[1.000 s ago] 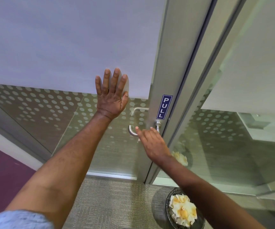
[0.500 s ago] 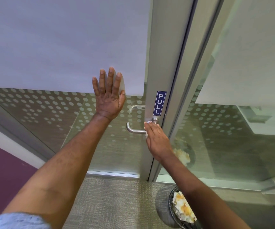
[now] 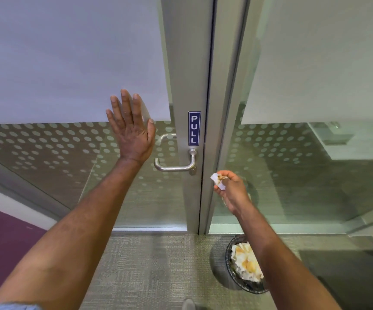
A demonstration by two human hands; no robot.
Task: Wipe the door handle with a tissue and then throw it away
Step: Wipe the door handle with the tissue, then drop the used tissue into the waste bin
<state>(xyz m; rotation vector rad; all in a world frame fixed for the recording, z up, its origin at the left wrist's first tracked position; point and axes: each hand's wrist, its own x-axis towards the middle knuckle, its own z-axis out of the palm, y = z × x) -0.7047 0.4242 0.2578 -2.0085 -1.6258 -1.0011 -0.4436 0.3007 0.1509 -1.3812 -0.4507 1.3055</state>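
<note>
While the left hand (image 3: pixel 132 133) stays flat on the glass door (image 3: pixel 46 171), fingers spread, the right hand (image 3: pixel 230 191) has come off the handle (image 3: pixel 174 167). It now pinches a crumpled tissue (image 3: pixel 218 181), partly hidden by fingers, right of the handle. Below, a bin (image 3: pixel 243 285) holds more tissues, half covered by the arm.

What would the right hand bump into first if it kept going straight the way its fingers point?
Probably the silver metal lever handle. The right hand, pinching a small crumpled white tissue, points up and left toward the handle's base by the grey door frame. Depth is unclear, so it might meet the frame instead.
</note>
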